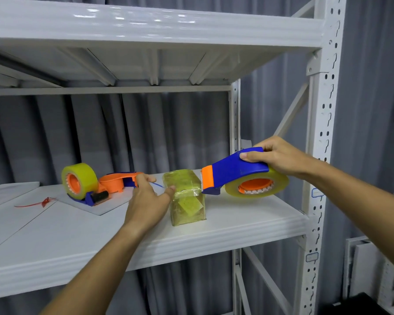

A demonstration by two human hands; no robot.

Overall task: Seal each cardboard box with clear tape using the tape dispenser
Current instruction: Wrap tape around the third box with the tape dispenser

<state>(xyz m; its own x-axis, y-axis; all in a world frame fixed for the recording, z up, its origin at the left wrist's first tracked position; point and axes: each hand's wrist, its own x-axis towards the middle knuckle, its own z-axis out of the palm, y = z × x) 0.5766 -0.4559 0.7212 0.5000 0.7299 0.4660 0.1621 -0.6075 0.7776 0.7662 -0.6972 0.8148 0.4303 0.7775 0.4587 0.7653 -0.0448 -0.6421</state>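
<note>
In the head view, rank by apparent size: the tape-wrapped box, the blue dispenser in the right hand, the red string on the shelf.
1. Blue-and-orange tape dispenser, though nearer the camera.
2. Yellowish tape-wrapped cardboard box.
3. Thin red string.

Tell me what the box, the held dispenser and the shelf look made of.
Box: likely cardboard, though glossy, yellowish, wrinkled clear tape wraps its visible sides.
Dispenser gripped by the right hand: smooth blue and orange moulded plastic, matte sheen; its roll is translucent yellowish film.
Shelf: white, glossy painted surface, probably metal, given its perforated upright.
</note>
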